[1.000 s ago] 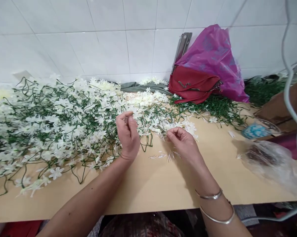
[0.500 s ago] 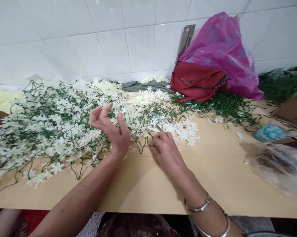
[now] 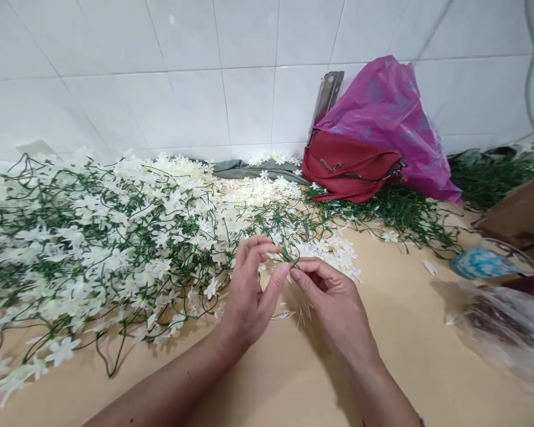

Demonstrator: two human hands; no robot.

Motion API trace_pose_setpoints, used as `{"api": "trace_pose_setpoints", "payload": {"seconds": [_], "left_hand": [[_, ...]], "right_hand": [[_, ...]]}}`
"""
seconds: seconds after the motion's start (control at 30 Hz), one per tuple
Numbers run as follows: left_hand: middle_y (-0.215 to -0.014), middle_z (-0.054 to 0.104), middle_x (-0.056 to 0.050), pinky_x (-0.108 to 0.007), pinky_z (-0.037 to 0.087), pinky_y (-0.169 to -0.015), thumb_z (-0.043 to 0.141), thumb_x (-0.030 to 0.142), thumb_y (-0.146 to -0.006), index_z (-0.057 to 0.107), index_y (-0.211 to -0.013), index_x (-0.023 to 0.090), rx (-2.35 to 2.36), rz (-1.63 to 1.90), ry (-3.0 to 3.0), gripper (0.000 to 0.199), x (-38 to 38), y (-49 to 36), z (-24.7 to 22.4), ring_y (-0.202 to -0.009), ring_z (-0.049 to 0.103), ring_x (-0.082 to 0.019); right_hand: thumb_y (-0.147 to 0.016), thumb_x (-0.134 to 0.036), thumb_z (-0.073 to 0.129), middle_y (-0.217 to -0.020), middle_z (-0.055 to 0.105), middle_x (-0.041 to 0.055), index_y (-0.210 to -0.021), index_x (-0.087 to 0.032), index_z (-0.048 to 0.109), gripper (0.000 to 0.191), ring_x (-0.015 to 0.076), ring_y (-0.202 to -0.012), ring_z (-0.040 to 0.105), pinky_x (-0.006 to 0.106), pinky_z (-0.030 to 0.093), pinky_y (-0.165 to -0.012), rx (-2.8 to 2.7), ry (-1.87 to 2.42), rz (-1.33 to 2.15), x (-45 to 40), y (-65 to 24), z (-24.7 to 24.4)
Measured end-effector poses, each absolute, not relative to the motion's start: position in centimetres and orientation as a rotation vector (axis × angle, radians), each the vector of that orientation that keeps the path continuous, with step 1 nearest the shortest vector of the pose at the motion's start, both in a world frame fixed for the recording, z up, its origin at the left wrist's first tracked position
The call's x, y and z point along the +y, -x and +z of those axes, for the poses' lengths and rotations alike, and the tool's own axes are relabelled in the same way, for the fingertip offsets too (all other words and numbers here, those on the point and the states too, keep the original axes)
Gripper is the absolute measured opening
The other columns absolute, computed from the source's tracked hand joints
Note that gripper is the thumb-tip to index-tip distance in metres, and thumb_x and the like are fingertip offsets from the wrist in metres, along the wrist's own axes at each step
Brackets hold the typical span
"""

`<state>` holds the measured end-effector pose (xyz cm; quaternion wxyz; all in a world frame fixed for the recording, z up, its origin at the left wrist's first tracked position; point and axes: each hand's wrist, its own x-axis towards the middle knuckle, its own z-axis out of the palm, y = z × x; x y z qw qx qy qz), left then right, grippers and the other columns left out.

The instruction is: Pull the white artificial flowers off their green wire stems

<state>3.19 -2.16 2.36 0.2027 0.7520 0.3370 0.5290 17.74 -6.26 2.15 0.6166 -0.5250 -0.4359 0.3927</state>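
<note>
Over the tabletop, both hands meet at a thin green artificial flower stem (image 3: 288, 255). My right hand (image 3: 333, 293) pinches it between thumb and fingertips. My left hand (image 3: 251, 290) is at its left side, thumb and fingers curved with a gap between them. Its fingertips come right up to the stem; whether they touch it is hard to tell. Below the fingers, several thin white strands (image 3: 302, 317) show near the tabletop. Left of the hands spreads a large heap of white artificial flowers (image 3: 146, 237) on green stems.
A red handbag (image 3: 347, 169) and a purple plastic bag (image 3: 391, 124) stand against the tiled wall. Green stems (image 3: 400, 207) lie under them. At the right are a blue-patterned item (image 3: 482, 262), a cardboard box (image 3: 515, 216) and a clear plastic bag (image 3: 507, 332).
My left hand has come down and right from its raised position over the flowers to the stem. My right hand has shifted right, and the view has moved.
</note>
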Motion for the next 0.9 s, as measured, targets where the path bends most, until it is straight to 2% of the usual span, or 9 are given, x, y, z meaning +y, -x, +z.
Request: {"api": "trace_pose_setpoints", "payload": {"seconds": [0.1, 0.23, 0.37, 0.57, 0.7, 0.77, 0.9], "left_hand": [[-0.121, 0.064, -0.012, -0.044, 0.053, -0.101, 0.060, 0.021, -0.101, 0.070, -0.109, 0.024, 0.850, 1.358, -2.114, 0.013, -1.9, -3.1, 2.2, -0.122, 0.061, -0.027], [-0.112, 0.072, -0.011, -0.045, 0.057, -0.095, 0.067, 0.021, -0.097, 0.075, -0.100, 0.026, 0.803, 1.386, -2.023, 0.009, -1.5, -3.0, 2.0, -0.115, 0.067, -0.028], [-0.098, 0.080, -0.004, -0.043, 0.061, -0.091, 0.072, 0.023, -0.096, 0.074, -0.092, 0.028, 0.838, 1.419, -1.852, 0.006, -1.0, -2.8, 1.8, -0.097, 0.075, -0.023], [-0.112, 0.077, -0.004, -0.042, 0.056, -0.100, 0.061, 0.028, -0.103, 0.072, -0.097, 0.028, 0.891, 1.396, -1.603, 0.012, -0.6, -2.4, 2.3, -0.108, 0.071, -0.022], [-0.107, 0.074, -0.004, -0.037, 0.056, -0.089, 0.067, 0.028, -0.100, 0.070, -0.105, 0.028, 0.870, 1.270, -1.733, 0.006, -0.4, -2.8, 1.6, -0.098, 0.070, -0.021], [-0.103, 0.073, -0.004, -0.034, 0.056, -0.082, 0.073, 0.027, -0.096, 0.069, -0.107, 0.027, 0.869, 1.269, -1.800, 0.012, -0.4, -3.1, 1.1, -0.091, 0.068, -0.019], [-0.097, 0.073, -0.003, -0.034, 0.054, -0.083, 0.071, 0.024, -0.097, 0.073, -0.101, 0.027, 0.857, 1.314, -1.834, 0.005, -0.4, -3.3, 0.8, -0.091, 0.067, -0.019]], "right_hand": [[-0.078, -0.046, 0.085, -0.086, 0.074, 0.0043, -0.072, -0.024, 0.076, 0.025, 0.0224, -0.084, 0.064, 0.036, 0.050, -0.081, -0.962, 1.217, 1.001, -6.2, -17.6, 2.2], [-0.076, -0.045, 0.085, -0.074, 0.069, 0.0026, -0.066, -0.023, 0.071, 0.028, 0.0209, -0.075, 0.061, 0.035, 0.048, -0.075, -1.091, 1.306, 1.049, -5.7, -18.8, 3.2], [-0.080, -0.040, 0.082, -0.080, 0.069, 0.0028, -0.068, -0.023, 0.070, 0.024, 0.0202, -0.077, 0.060, 0.034, 0.047, -0.074, -1.274, 1.326, 1.018, -4.5, -21.2, 4.9], [-0.080, -0.035, 0.082, -0.081, 0.067, 0.0012, -0.070, -0.025, 0.069, 0.019, 0.0191, -0.078, 0.060, 0.033, 0.048, -0.075, -1.271, 1.284, 0.939, -2.8, -22.1, 5.5], [-0.078, -0.033, 0.084, -0.088, 0.069, 0.0025, -0.069, -0.025, 0.071, 0.018, 0.0190, -0.082, 0.063, 0.032, 0.051, -0.078, -1.124, 1.254, 0.940, -2.6, -20.7, 3.6], [-0.078, -0.032, 0.084, -0.089, 0.070, 0.0027, -0.069, -0.025, 0.071, 0.018, 0.0187, -0.082, 0.065, 0.031, 0.052, -0.078, -1.081, 1.247, 0.956, -2.8, -20.1, 2.7], [-0.079, -0.029, 0.084, -0.091, 0.071, 0.0032, -0.072, -0.025, 0.071, 0.015, 0.0189, -0.086, 0.068, 0.031, 0.055, -0.080, -1.102, 1.230, 0.968, -3.6, -19.6, 2.1]]}}
